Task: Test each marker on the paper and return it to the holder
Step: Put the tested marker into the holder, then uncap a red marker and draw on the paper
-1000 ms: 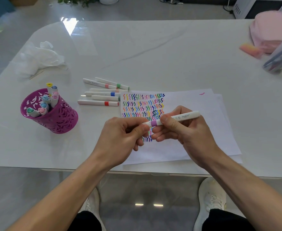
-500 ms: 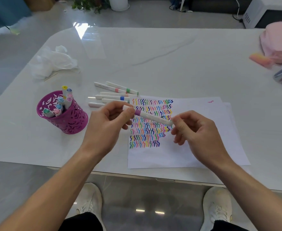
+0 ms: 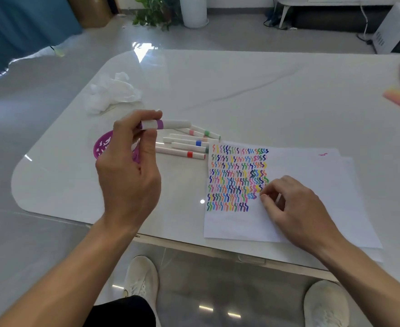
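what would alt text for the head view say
The left hand holds a purple-banded marker above the purple holder, while the right hand rests on paper covered in coloured squiggles. More markers lie between them.

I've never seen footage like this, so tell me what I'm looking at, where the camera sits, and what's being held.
There is no machine: these are a person's two bare hands, filmed by a wide camera worn on the head, looking down. The left hand has a grip on a purple-banded marker, raised over the purple holder. The right hand rests empty on the paper, which is covered in coloured squiggles. More markers lie loose on the white table, beside a crumpled tissue.
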